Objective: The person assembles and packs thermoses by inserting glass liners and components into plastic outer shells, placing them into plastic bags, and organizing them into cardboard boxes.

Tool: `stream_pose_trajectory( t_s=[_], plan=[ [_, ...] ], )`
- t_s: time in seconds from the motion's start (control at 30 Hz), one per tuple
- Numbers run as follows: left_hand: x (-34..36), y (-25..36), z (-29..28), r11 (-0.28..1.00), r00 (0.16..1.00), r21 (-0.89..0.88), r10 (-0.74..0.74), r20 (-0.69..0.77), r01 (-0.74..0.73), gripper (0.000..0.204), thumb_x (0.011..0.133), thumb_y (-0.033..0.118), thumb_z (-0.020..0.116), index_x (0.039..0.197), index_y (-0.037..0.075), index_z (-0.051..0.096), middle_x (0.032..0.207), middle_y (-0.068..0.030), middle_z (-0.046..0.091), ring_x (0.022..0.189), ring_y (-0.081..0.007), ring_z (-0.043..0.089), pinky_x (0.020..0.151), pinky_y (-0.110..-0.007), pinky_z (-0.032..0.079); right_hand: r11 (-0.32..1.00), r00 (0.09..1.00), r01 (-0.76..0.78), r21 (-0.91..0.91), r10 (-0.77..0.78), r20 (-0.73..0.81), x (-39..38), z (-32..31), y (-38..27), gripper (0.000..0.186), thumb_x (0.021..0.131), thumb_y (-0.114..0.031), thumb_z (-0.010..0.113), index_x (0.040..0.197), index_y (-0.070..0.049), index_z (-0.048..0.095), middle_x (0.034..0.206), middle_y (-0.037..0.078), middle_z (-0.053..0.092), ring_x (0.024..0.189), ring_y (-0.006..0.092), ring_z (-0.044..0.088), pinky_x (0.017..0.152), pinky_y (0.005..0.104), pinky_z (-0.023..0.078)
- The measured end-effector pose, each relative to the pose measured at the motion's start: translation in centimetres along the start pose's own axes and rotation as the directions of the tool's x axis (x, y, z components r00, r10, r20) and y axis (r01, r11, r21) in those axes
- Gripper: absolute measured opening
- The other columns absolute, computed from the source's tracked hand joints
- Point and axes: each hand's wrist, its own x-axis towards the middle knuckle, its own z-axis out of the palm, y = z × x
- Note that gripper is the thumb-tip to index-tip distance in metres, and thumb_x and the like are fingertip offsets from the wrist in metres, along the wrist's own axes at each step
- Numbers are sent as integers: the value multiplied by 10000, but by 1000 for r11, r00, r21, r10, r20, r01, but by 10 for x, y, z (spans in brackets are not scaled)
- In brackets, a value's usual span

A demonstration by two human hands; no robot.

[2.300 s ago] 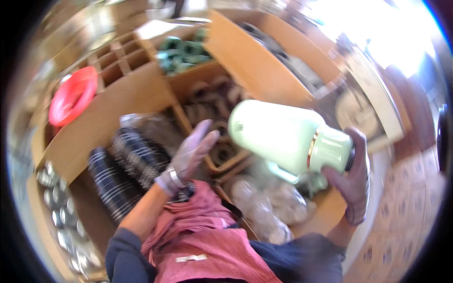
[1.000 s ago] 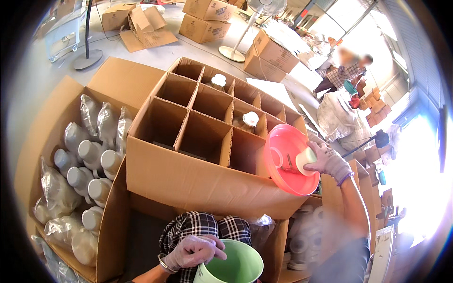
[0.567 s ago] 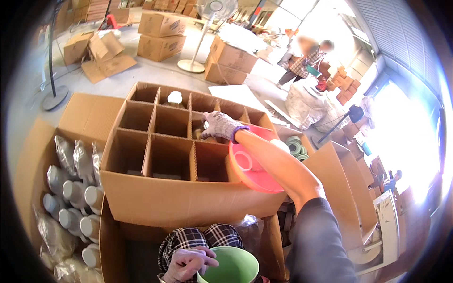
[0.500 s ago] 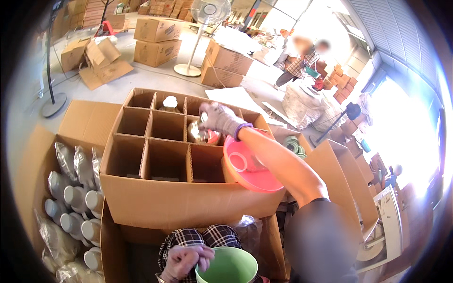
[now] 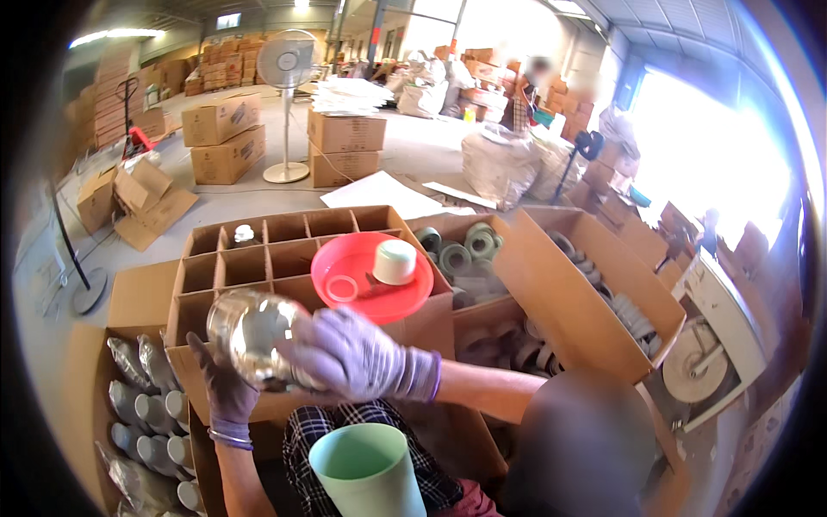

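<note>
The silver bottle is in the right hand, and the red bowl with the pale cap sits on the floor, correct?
Not quite: the head view shows the red bowl on the divided box. The right hand does hold the silver bottle; the pale cap is in the bowl.

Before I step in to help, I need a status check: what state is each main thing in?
Silvery flask liner: tilted, held in the right hand
Left hand: open, beside the liner
Mint green flask shell: open at the top
Red basin: holding a pale green cap and a ring
Divided carton: open
Pedestal fan: upright, running unclear
</note>
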Motion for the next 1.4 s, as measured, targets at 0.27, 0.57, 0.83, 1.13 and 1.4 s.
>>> stream_pose_trajectory(
  t_s=[0.27, 0.57, 0.83, 1.13, 1.4],
  plan=[
    [-5, 30, -24, -54, 947, -963, -173, 269, 264, 630, 975, 434, 538, 1437, 32, 389, 1419, -108, 475, 1267, -210, 490, 1086, -371, 394, 704, 822, -570, 424, 493, 286, -140, -45, -59, 556, 929, -366, 593, 1356, -31, 471, 1309, 206, 465, 1204, 395, 473, 1048, 464, 381],
    [-136, 60, -87, 342, 850, -783, -121, 512, 520, 800, 768, 347, 786, 1420, 38, 441, 1451, -120, 469, 1333, -278, 446, 1111, -409, 366, 548, 723, -685, 481, 591, 357, -259, -79, -232, 627, 948, -420, 518, 1412, -16, 401, 1454, 273, 335, 1341, 453, 342, 1101, 530, 296],
    [-268, 63, -114, 654, 749, -457, -268, 606, 603, 775, 772, 312, 788, 1424, 72, 445, 1441, -114, 491, 1317, -265, 478, 1116, -422, 372, 116, 702, -570, 814, 584, 408, -117, -45, -162, 474, 909, -205, 568, 1329, -4, 484, 1279, 171, 510, 1218, 309, 500, 1072, 378, 373],
    [-217, 72, -111, 374, 780, -685, -271, 564, 625, 748, 777, 308, 783, 1408, 76, 455, 1420, -116, 501, 1297, -264, 490, 1102, -422, 379, 224, 910, -334, 915, 329, 252, -58, -23, -125, 956, 694, -343, 854, 1443, 14, 380, 1351, 193, 474, 1270, 337, 475, 1081, 403, 363],
    [-233, 95, -91, 152, 750, -785, -447, 487, 601, 725, 781, 309, 777, 1391, 75, 464, 1401, -119, 509, 1280, -266, 498, 1089, -420, 385, 437, 813, -463, 771, 557, 173, -36, -52, -135, 1029, 640, -407, 884, 1421, 54, 397, 1230, 183, 540, 1103, 293, 527, 989, 387, 410]
  ],
)
